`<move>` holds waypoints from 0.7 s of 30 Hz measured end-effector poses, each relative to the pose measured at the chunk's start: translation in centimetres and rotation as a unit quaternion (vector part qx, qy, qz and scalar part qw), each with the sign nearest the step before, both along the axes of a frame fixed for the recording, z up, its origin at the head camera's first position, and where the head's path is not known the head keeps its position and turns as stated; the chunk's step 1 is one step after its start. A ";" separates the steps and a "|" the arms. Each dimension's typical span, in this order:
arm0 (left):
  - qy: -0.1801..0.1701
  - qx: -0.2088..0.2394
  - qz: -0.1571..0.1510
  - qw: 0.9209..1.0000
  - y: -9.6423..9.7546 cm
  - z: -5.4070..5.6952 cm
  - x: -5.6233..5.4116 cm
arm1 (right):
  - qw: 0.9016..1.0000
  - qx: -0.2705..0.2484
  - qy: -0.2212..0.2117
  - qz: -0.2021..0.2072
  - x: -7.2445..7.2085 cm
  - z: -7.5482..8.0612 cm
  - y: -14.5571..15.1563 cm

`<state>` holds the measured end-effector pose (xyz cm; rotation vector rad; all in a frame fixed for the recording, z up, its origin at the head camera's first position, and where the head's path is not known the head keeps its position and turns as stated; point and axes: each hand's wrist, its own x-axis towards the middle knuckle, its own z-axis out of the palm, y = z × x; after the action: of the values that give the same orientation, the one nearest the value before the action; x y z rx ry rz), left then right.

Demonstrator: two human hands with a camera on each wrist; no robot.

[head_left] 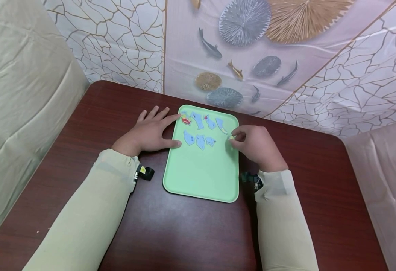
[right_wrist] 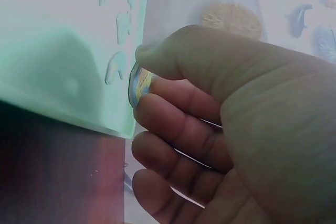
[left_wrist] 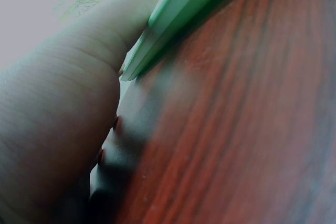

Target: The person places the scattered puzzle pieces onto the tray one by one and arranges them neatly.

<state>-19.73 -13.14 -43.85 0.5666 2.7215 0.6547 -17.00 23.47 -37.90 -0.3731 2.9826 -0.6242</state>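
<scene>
A light green tray (head_left: 201,173) lies on the table with several flat, irregular light-blue puzzle pieces in two rows at its far end. One piece (head_left: 185,119) at the far left carries red and yellow. My left hand (head_left: 148,131) is spread beside the tray, with its thumb and index finger touching the left rim. Over the right rim, my right hand (head_left: 257,145) pinches a small blue and yellow puzzle piece (right_wrist: 140,85) between thumb and fingers. The nearest piece on the tray is a curved blue one (head_left: 220,125), just left of those fingertips.
The dark reddish-brown table (head_left: 184,233) extends around the tray. Behind it hangs a patterned cloth (head_left: 184,56), and plain pale fabric (head_left: 22,94) borders the left side. A small black wrist device (head_left: 145,173) sits at the left cuff.
</scene>
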 end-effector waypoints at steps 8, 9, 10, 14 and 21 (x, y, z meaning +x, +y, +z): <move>0.001 0.002 0.002 1.000 0.0 0.1 0.1 | 0.999 0.017 -0.039 0.012 -0.2 -0.6 -0.6; 0.001 0.001 0.002 1.000 0.0 0.1 0.1 | 0.999 0.018 -0.044 0.011 -0.3 -0.7 -0.7; 0.001 0.001 0.002 1.000 0.0 0.1 0.1 | 0.999 0.019 -0.048 0.011 -0.3 -0.8 -0.8; 0.002 0.001 0.002 1.000 0.0 0.2 0.1 | 0.998 0.023 -0.054 0.012 -0.4 -1.2 -1.0; 0.000 0.002 0.002 1.000 0.0 0.1 0.1 | 0.998 0.027 -0.048 0.022 -0.5 -1.5 -1.5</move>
<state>-19.64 -13.13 -43.78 0.5612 2.7232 0.6608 -17.46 21.98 -39.43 -0.3927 2.8847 -0.5402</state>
